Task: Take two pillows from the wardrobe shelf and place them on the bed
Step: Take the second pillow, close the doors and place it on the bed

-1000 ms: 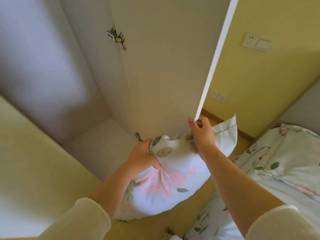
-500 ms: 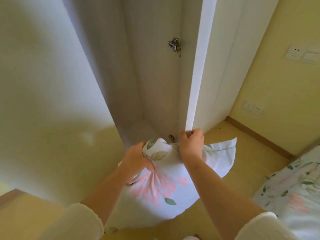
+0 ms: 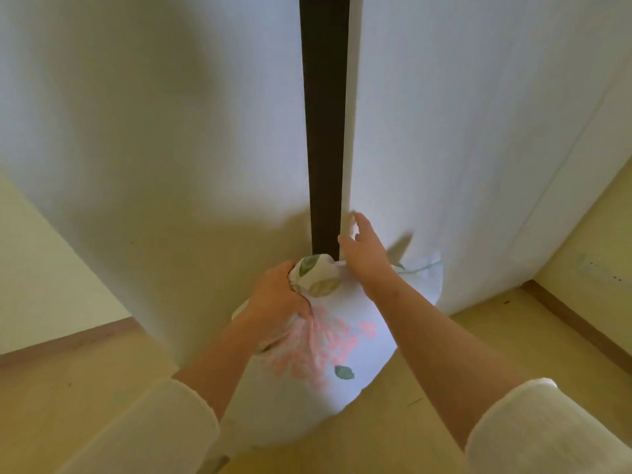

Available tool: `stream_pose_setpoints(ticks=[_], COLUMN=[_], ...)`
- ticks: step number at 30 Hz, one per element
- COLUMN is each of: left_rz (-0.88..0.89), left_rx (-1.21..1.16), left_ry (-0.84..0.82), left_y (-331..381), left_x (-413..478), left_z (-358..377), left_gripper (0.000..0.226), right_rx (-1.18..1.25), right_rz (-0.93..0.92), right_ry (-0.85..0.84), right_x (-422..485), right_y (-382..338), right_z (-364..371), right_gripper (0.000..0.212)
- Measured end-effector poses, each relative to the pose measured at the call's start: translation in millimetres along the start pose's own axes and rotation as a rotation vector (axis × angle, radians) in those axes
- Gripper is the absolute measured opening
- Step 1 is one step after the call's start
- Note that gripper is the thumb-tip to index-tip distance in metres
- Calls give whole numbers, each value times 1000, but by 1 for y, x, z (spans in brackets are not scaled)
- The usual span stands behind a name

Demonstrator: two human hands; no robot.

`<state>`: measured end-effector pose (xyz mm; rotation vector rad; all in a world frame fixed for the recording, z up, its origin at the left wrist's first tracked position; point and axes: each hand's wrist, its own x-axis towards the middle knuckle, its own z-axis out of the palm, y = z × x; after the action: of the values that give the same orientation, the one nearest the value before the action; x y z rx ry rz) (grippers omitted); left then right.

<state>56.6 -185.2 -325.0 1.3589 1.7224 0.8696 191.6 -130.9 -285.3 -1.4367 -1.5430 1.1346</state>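
Wardrobe door standing almost shut, only narrow dark gap showing between it and left panel. Right hand resting loose-fingered on door edge, gripping nothing. Left hand clenching bunched corner of floral pillow, which is hanging in front of door. Half second ago door was standing wider, hinge showing. Wooden floor lying below; bed out of view.

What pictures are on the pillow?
Pink flowers and green leaves on white cloth, seen in the head view on the pillow.
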Motion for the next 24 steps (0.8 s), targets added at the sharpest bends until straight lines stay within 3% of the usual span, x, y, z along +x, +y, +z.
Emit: stream_pose_setpoints(ticks=[4, 8, 17, 24], left_rz=[12, 45, -3, -65], left_rx=[-138, -182, -196, -233], left_ry=[103, 132, 261, 316], left_y=[2, 14, 31, 21], left_x=[4, 9, 35, 41], left_z=[-15, -21, -34, -41], left_gripper=[70, 57, 53, 48], right_rx=[4, 9, 84, -34], right_rz=[-176, -192, -160, -187], right_ry=[-6, -79, -373, -415], right_x=[20, 29, 56, 79], right_y=[-30, -30, -29, -38], right_z=[2, -4, -15, 4], right_gripper=[64, 77, 82, 85])
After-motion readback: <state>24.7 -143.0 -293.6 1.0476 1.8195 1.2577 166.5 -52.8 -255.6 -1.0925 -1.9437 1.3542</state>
